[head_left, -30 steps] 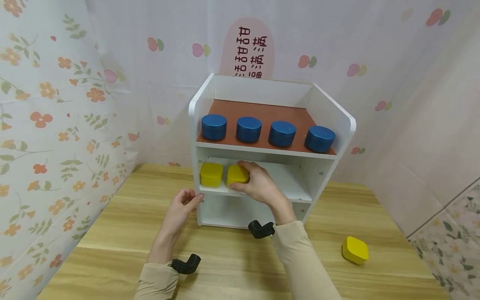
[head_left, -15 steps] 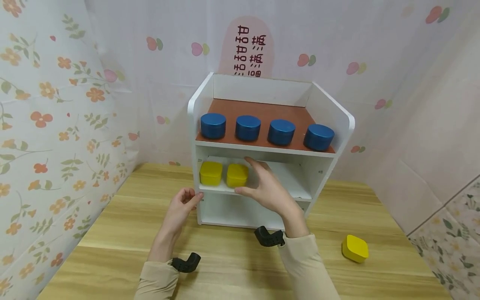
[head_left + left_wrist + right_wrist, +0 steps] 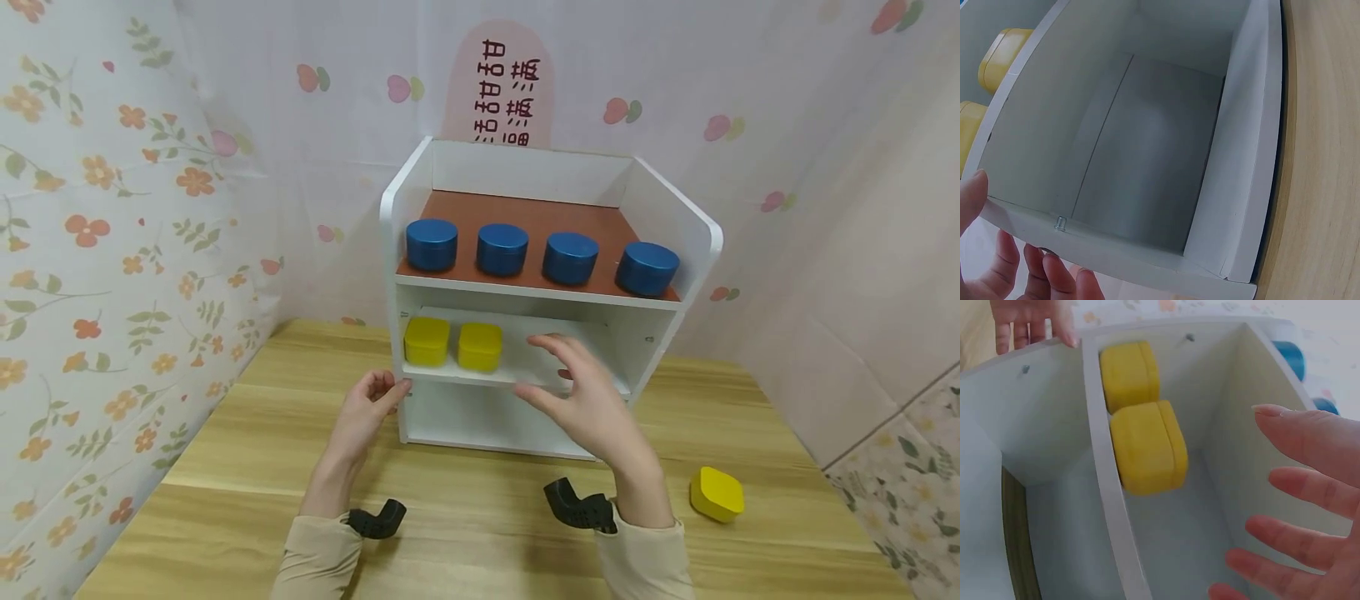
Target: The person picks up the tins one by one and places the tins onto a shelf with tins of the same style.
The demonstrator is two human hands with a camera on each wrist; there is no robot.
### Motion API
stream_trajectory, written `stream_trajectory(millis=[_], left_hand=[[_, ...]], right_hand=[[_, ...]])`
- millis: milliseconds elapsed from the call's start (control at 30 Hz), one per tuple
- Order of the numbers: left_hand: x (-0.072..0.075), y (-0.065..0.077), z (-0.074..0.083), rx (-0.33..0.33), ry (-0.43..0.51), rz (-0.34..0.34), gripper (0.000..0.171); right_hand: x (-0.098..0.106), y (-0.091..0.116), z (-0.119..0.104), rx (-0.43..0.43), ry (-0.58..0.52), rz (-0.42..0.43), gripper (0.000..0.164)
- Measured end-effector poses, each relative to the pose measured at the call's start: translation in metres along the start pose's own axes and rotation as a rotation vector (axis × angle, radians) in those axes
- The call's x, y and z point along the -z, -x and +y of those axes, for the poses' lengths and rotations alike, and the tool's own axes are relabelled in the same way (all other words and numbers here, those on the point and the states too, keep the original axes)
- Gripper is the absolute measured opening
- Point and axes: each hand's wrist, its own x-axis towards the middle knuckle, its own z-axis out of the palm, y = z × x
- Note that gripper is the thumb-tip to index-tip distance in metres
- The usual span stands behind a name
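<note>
A white shelf unit (image 3: 517, 290) stands on the wooden table. On its middle shelf, at the left, two yellow square boxes sit side by side: the outer yellow box (image 3: 427, 342) and the inner yellow box (image 3: 480, 347). My left hand (image 3: 370, 407) grips the front edge of the unit's left side panel, thumb in front and fingers outside, as the left wrist view shows. Apart from the boxes and to their right, my right hand (image 3: 588, 400) holds nothing, its fingers spread and thumb apart. A third yellow box (image 3: 717, 494) lies on the table at the right.
Several round blue tins, such as the leftmost blue tin (image 3: 432, 245), stand in a row along the brown top shelf (image 3: 525, 214). Below the boxes is the lower compartment (image 3: 480, 414). Patterned curtains (image 3: 322, 167) hang behind and at the left of the table (image 3: 465, 508).
My right hand has let go of the inner yellow box and drawn back to the right and toward me. The box stays on the shelf. My left hand keeps its hold.
</note>
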Motion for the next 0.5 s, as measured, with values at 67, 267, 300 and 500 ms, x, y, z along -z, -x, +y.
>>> stream_trajectory(millis=[67, 267, 300, 500], left_hand=[[-0.001, -0.001, -0.001, -0.002, 0.007, 0.005, 0.031], [-0.004, -0.002, 0.000, 0.005, 0.024, -0.008, 0.030], [-0.004, -0.002, 0.000, 0.004, 0.024, -0.006, 0.030], [-0.002, -0.001, 0.000, 0.007, 0.015, 0.007, 0.029]], right_hand=[[0.003, 0.008, 0.002, -0.004, -0.018, 0.015, 0.057], [0.011, 0.041, 0.012, -0.072, -0.050, 0.056, 0.054], [0.012, 0.046, 0.014, -0.086, -0.052, 0.061, 0.053], [0.010, 0.071, 0.028, -0.124, -0.040, 0.097, 0.049]])
